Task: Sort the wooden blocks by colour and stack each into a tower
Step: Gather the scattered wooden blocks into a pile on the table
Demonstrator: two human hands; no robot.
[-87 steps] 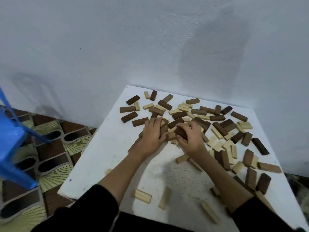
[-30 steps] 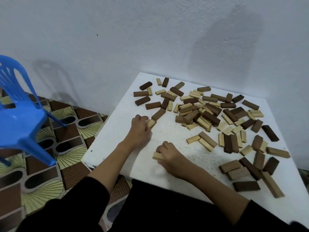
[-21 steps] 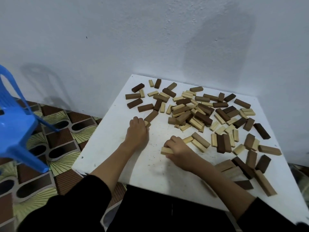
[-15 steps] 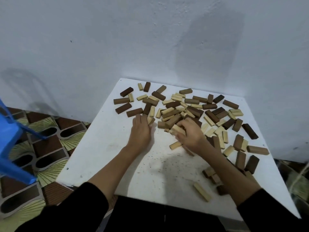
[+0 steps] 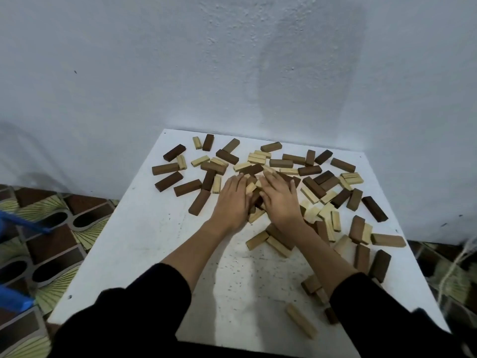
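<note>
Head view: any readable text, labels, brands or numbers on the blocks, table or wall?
None. The wooden blocks show plain faces with no print. The white table carries only dark specks, and the wall only rough texture and shadow. The left hand and right hand cover part of the pile, so the blocks under them cannot be checked.

Table (image 5: 144,239) left edge and near-left corner: bare strip, open path for hand. Scattered wooden blocks (image 5: 313,187) crowd far edge and whole right side. Wall (image 5: 232,73) closes off far edge. Lone pale block (image 5: 300,321) near near edge, right of centre.
</note>
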